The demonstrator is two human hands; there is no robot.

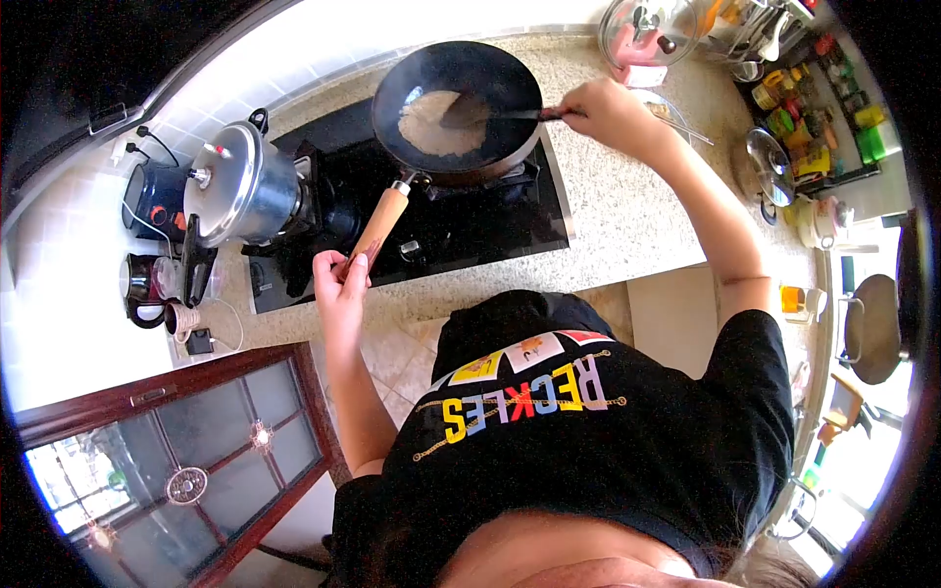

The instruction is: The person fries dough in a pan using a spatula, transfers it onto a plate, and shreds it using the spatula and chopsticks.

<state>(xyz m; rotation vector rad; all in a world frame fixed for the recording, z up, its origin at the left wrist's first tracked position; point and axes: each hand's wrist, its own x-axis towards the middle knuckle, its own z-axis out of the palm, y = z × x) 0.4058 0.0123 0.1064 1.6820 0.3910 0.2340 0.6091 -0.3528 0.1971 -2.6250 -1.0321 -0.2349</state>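
A dark wok (392, 93) sits on the black gas stove (470, 220), tilted a little in my view. My left hand (342, 277) is closed around the end of its light wooden handle (381, 227). Inside the wok a flat, pale brown layer of food (431, 127) covers part of the bottom; its kind I cannot tell. My right hand (606, 113) grips the dark handle of a spatula (520, 115) at the wok's right rim. The spatula's blade reaches into the wok and touches the right part of the food.
A large pressure cooker (240, 186) stands on the left burner. A glass lid (649, 34) and a small dish (662, 106) lie on the counter behind my right hand. Another lidded pot (767, 162) and a rack of spice jars (814, 122) are farther right. A glazed door (211, 431) is below left.
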